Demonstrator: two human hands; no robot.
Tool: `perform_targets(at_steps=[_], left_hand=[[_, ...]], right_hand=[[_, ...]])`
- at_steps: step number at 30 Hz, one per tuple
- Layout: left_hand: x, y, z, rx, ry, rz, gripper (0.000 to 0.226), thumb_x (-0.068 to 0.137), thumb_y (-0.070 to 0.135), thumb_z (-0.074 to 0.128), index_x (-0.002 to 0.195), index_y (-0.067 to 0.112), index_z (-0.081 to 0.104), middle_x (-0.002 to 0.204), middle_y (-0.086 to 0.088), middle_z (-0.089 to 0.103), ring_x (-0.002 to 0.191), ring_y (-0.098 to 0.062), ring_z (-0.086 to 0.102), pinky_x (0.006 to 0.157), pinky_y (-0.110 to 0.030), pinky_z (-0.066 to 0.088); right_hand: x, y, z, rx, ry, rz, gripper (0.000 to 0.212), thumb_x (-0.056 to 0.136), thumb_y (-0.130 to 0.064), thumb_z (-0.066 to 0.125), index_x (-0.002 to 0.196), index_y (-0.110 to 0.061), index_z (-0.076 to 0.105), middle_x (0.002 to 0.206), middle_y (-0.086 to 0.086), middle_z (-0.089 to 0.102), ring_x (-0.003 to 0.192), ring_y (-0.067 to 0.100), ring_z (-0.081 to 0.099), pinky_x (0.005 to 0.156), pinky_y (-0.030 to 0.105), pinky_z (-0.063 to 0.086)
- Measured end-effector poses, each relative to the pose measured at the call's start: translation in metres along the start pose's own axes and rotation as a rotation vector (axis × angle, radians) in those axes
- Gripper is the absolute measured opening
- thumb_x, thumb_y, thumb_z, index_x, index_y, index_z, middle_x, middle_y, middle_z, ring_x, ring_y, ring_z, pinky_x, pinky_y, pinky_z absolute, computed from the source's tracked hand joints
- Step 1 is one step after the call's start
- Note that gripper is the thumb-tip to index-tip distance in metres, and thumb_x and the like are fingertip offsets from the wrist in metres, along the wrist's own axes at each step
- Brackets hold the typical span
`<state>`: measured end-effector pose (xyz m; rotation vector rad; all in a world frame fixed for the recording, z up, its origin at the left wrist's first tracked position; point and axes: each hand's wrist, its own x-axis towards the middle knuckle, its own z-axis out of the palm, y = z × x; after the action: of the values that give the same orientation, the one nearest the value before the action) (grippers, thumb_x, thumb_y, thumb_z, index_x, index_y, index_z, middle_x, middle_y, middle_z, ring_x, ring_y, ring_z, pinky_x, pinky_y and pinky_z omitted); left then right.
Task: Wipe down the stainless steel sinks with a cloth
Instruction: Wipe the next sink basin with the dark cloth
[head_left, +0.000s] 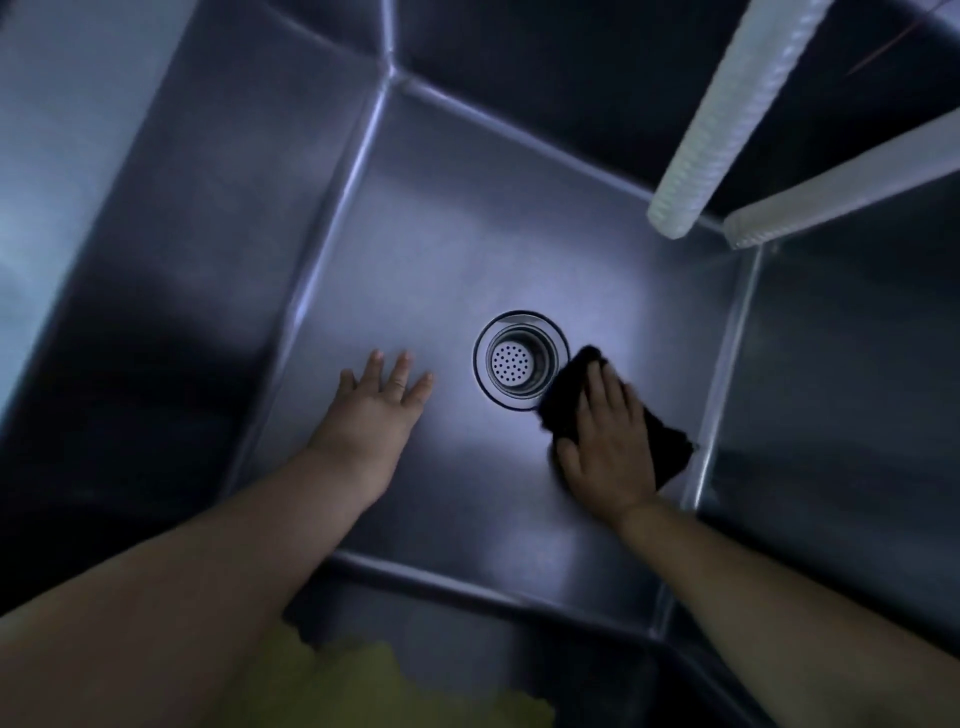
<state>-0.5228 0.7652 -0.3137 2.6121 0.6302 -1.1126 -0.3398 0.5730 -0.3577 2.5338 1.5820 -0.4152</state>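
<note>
I look straight down into a deep stainless steel sink. Its round drain with a perforated strainer sits right of centre on the floor. My right hand presses a black cloth flat against the sink floor, just right of the drain, fingers spread over it. The cloth's far corner touches the drain rim. My left hand lies flat on the bare floor to the left of the drain, fingers straight, holding nothing.
A white ribbed hose hangs in from the upper right, its end above the back right corner; its reflection shows on the right wall. Steep steel walls rise on all sides. Something yellow lies at the bottom edge.
</note>
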Motion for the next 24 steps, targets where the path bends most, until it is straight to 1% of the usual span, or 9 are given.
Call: perform_targets(at_steps=[4,8,11,13,15,17,19,22,24], left_hand=[[-0.009,-0.015,-0.024,-0.045,0.041,-0.037,0.07,0.088,0.012,0.05,0.148,0.013,0.015,0.159,-0.01,0.001,0.143,-0.027,0.014,0.111,-0.043,0.029],[-0.031,-0.031,-0.041,0.015,0.19,-0.113,0.046,0.089,0.018,0.052,0.133,0.013,0.04,0.145,-0.009,0.034,0.131,-0.025,0.035,0.099,-0.039,0.036],[-0.055,-0.037,-0.055,0.017,0.291,-0.138,0.033,0.088,0.021,0.05,0.121,0.017,0.047,0.132,-0.004,0.045,0.125,-0.024,0.04,0.096,-0.036,0.035],[-0.072,-0.039,-0.063,0.013,0.369,-0.112,0.036,0.087,0.017,0.036,0.121,0.016,0.05,0.132,-0.006,0.048,0.126,-0.026,0.041,0.099,-0.037,0.033],[-0.089,-0.045,-0.075,0.024,0.502,-0.052,0.045,0.08,0.016,0.026,0.11,0.013,0.059,0.122,-0.01,0.058,0.119,-0.03,0.05,0.096,-0.038,0.037],[-0.1,-0.055,-0.087,0.102,0.626,-0.01,0.033,0.082,0.014,0.035,0.097,0.011,0.064,0.107,-0.011,0.065,0.11,-0.032,0.056,0.093,-0.04,0.041],[-0.101,-0.07,-0.098,0.175,0.71,0.013,0.023,0.086,0.011,0.043,0.091,0.01,0.065,0.099,-0.012,0.067,0.113,-0.032,0.055,0.098,-0.043,0.039],[-0.1,-0.087,-0.109,0.242,0.725,0.026,0.029,0.088,0.007,0.037,0.096,0.009,0.065,0.101,-0.013,0.067,0.127,-0.032,0.046,0.11,-0.044,0.029],[-0.098,-0.092,-0.109,0.276,0.695,0.048,0.029,0.086,0.005,0.039,0.096,0.009,0.065,0.098,-0.012,0.068,0.129,-0.032,0.044,0.112,-0.046,0.024]], right_hand=[[-0.022,-0.042,0.011,-0.01,-0.069,-0.204,0.059,0.078,-0.036,0.044,0.12,0.003,0.058,0.148,0.024,0.032,0.138,0.041,0.029,0.111,0.054,0.021],[-0.002,-0.082,0.006,0.005,-0.063,-0.36,0.055,0.079,-0.036,0.045,0.118,0.0,0.061,0.147,0.022,0.036,0.138,0.04,0.03,0.112,0.058,0.022],[0.03,-0.103,-0.004,-0.001,-0.055,-0.438,0.058,0.079,-0.036,0.048,0.124,0.0,0.058,0.147,0.02,0.037,0.138,0.038,0.032,0.112,0.057,0.019],[0.058,-0.108,-0.012,-0.04,-0.041,-0.474,0.061,0.078,-0.036,0.056,0.127,0.0,0.056,0.148,0.02,0.035,0.139,0.037,0.03,0.113,0.055,0.017],[0.09,-0.107,-0.02,-0.079,-0.03,-0.449,0.065,0.078,-0.038,0.058,0.131,0.0,0.052,0.151,0.02,0.03,0.141,0.037,0.026,0.115,0.052,0.015],[0.121,-0.102,-0.029,-0.095,-0.026,-0.379,0.067,0.083,-0.04,0.05,0.137,-0.001,0.045,0.154,0.019,0.022,0.143,0.035,0.019,0.116,0.048,0.012],[0.146,-0.096,-0.035,-0.101,-0.007,-0.306,0.067,0.086,-0.04,0.043,0.141,-0.001,0.038,0.157,0.018,0.016,0.144,0.033,0.014,0.117,0.047,0.009],[0.178,-0.095,-0.041,-0.055,0.031,-0.197,0.067,0.09,-0.039,0.036,0.145,0.0,0.029,0.158,0.017,0.01,0.145,0.033,0.009,0.117,0.047,0.006],[0.196,-0.101,-0.045,-0.013,0.046,-0.108,0.068,0.091,-0.039,0.033,0.147,-0.001,0.024,0.158,0.017,0.007,0.146,0.033,0.005,0.118,0.047,0.004]])
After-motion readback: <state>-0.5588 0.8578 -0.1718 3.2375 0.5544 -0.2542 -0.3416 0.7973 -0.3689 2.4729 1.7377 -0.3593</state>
